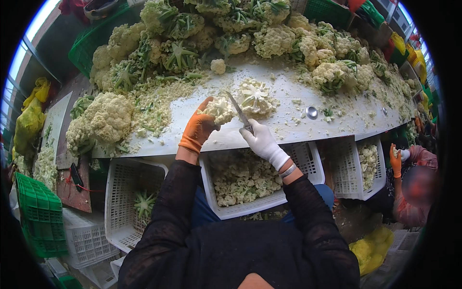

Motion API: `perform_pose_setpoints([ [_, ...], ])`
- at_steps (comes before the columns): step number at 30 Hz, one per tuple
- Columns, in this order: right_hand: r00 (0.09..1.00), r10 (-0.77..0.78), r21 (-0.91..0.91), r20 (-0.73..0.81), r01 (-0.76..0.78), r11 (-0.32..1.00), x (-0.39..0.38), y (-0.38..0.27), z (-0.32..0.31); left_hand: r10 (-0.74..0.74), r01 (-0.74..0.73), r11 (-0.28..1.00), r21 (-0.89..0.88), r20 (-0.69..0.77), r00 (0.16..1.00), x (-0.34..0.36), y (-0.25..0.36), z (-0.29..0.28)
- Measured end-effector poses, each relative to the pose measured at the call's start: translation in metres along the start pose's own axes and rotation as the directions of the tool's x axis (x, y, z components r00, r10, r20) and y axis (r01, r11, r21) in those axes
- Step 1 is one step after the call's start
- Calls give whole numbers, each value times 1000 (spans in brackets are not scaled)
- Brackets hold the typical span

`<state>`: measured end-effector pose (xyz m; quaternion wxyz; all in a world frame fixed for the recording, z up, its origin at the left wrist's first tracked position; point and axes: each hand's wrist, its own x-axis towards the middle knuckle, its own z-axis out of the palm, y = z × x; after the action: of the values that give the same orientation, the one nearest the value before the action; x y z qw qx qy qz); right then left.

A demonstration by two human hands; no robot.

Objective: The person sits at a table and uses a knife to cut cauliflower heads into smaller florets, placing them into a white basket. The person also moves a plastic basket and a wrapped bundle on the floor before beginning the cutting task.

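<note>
My left hand (198,129), in an orange glove, is closed round a pale cauliflower piece (220,110) above the table's near edge. In a white glove, my right hand (262,143) grips a knife (237,108) by its handle. The blade points up and away, close beside the held piece; whether it touches I cannot tell. Just beyond the knife, a cut cauliflower head (255,97) lies stem side up on the white tabletop (288,126). A small floret (218,66) sits farther back.
Whole cauliflowers (274,41) are heaped along the back. Below the edge stand a crate of florets (245,180) and a white crate (126,192) with a leafy core. Green crates (41,216) are at left. At right, a co-worker's orange-gloved hand (395,161) is raised beside another crate.
</note>
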<state>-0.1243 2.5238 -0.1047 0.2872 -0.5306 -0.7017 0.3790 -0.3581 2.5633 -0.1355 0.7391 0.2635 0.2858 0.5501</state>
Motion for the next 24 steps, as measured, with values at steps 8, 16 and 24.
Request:
perform_pose_setpoints([
  [8, 998, 11, -197, 69, 3, 980, -34, -8, -13, -32, 23, 998, 63, 142, 989, -23, -5, 35],
  [16, 979, 180, -354, 95, -136, 925, -46, -36, 23, 127, -93, 988, 122, -316, 940, -6, -42, 38],
  [24, 994, -85, -232, 63, 98, 968, -15, 3, 42, 37, -39, 999, -2, -259, 965, -3, -33, 32],
])
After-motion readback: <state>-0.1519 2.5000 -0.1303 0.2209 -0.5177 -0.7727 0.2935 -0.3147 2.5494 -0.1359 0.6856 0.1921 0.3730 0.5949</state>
